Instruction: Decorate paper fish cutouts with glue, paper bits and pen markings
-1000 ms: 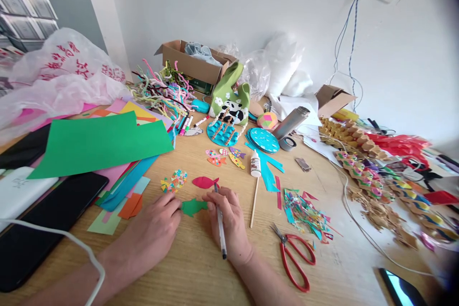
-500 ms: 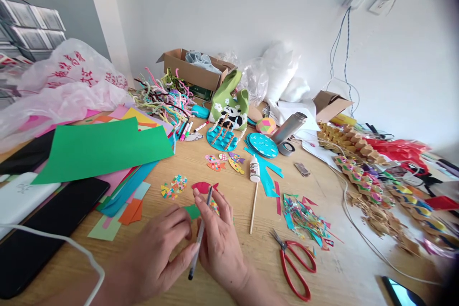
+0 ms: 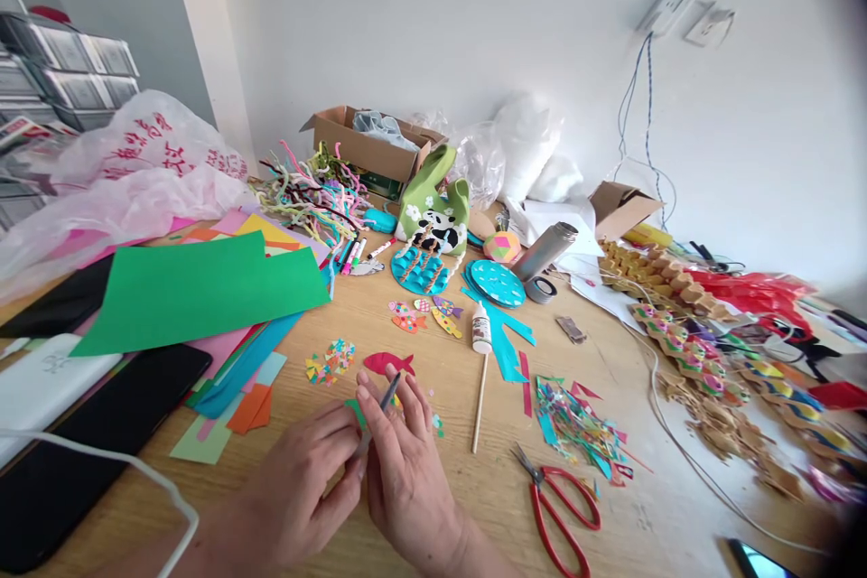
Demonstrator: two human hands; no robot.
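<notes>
Close together over the near middle of the table, both my hands are curled. My right hand grips a slim pen slanting between its fingers. At the fingertips of my left hand a small piece of green paper shows, mostly covered. The left thumb rests close to the pen's lower part; whether it touches is hidden. Just beyond the fingers lies a red paper fish. Left of it is a patch of paper confetti, and farther back are several decorated paper fish.
Red-handled scissors, a wooden stick and a glue bottle lie or stand to the right. Paper scraps are heaped beyond the scissors. Green sheets, a black slab and a white cable occupy the left.
The pen has slid or tilted between my hands, so its lower end is now hidden. Less of the green paper shows. The view has tipped slightly upward.
</notes>
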